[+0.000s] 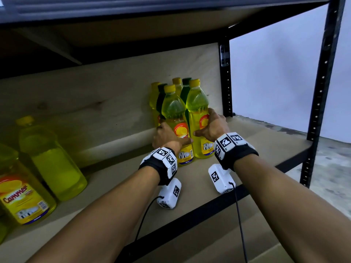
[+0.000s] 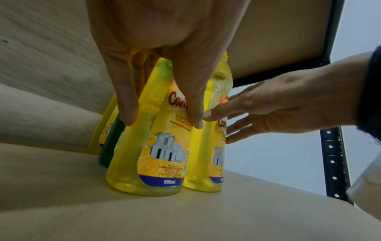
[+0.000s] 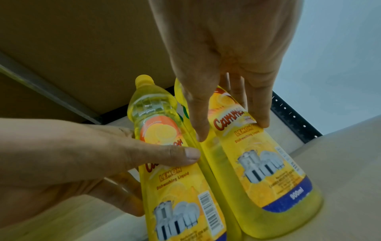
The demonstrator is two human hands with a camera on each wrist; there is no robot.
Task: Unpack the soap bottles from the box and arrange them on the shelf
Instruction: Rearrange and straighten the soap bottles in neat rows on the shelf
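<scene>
Two yellow lemon soap bottles stand side by side at the front of a cluster on the wooden shelf (image 1: pixel 262 143). My left hand (image 1: pixel 167 135) grips the left bottle (image 1: pixel 175 114) around its middle, thumb across the label. My right hand (image 1: pixel 210 126) grips the right bottle (image 1: pixel 197 105) the same way. In the left wrist view the left hand (image 2: pixel 163 122) wraps its bottle (image 2: pixel 156 159). In the right wrist view the right hand (image 3: pixel 228 130) holds its bottle (image 3: pixel 264 171). Both bottles rest on the board. Behind them stand more yellow and dark green bottles (image 1: pixel 161 99).
Two larger yellow bottles (image 1: pixel 51 160) stand at the shelf's left end. The upper shelf board (image 1: pixel 133 29) hangs low overhead. Black metal posts (image 1: pixel 226 82) bound the right side. Bare board lies right of the cluster. A cardboard surface (image 1: pixel 237 240) sits below the front edge.
</scene>
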